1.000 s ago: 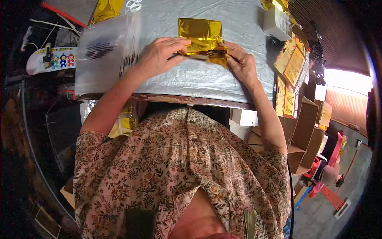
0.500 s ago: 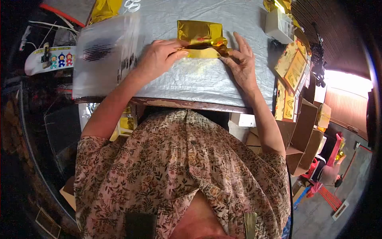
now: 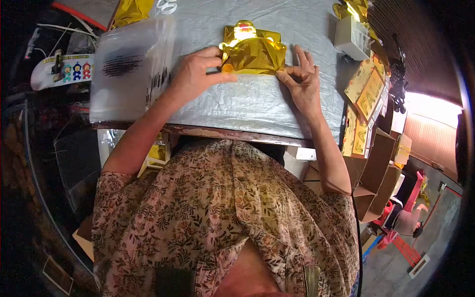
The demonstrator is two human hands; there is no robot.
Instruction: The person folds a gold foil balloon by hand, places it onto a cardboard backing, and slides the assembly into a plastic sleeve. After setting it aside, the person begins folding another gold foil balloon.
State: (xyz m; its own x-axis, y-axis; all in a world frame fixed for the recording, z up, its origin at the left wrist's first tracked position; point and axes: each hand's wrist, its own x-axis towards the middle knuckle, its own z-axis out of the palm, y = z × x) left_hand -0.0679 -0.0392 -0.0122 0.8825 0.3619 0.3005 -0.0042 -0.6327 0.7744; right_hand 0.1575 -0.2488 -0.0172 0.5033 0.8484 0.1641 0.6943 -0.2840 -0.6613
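A shiny gold foil piece lies on the silver-covered table, its upper part crumpled and catching bright light. My left hand pinches its left edge between thumb and fingers. At its lower right corner, my right hand has thumb and index finger closed on the foil, with the other fingers raised. To the left of my left hand lies a stack of clear plastic bags with dark print.
A white box stands at the table's right edge, near printed gold "FALL" packages. More gold foil and white rings are at the upper left. Cardboard boxes stand at right; another person is beyond.
The near part of the foil has opened out and spread upward between my hands, and its far part is now puffed up. My hands remain at its two sides.
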